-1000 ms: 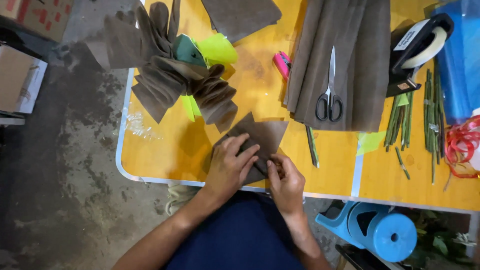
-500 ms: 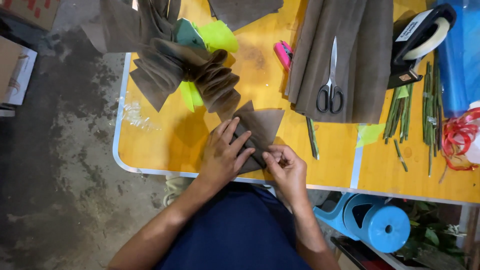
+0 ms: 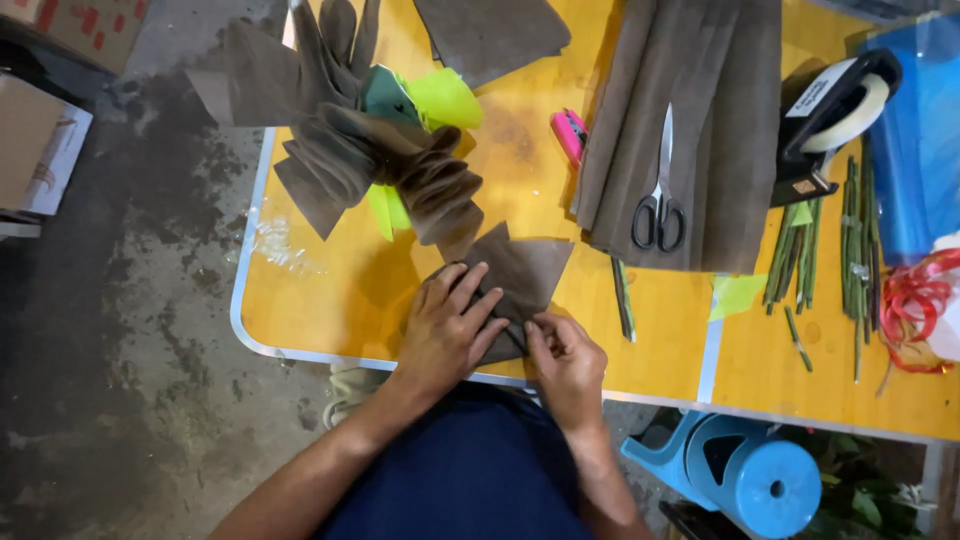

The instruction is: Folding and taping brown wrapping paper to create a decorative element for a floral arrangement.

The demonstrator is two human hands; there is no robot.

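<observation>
Folding brown paper at the tabletop edge

Pressing flat, the left hand (image 3: 445,335) spreads its fingers over the folded brown paper sheet (image 3: 520,275) on the yellow tabletop (image 3: 330,290). At four o'clock, the right hand (image 3: 565,365) pinches the sheet's near edge.

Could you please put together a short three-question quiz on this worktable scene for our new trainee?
1. True or false: the left hand lies flat on the brown paper sheet.
2. What rests on the long brown paper stack?
A. a stapler
B. scissors
C. a tape roll
3. Fill in: the right hand pinches the sheet's ____ edge, the one closest to the person.

Key:
1. True.
2. B: the scissors lie on that stack.
3. Near: the fingers grip the edge by the rim of the yellow table.
</observation>
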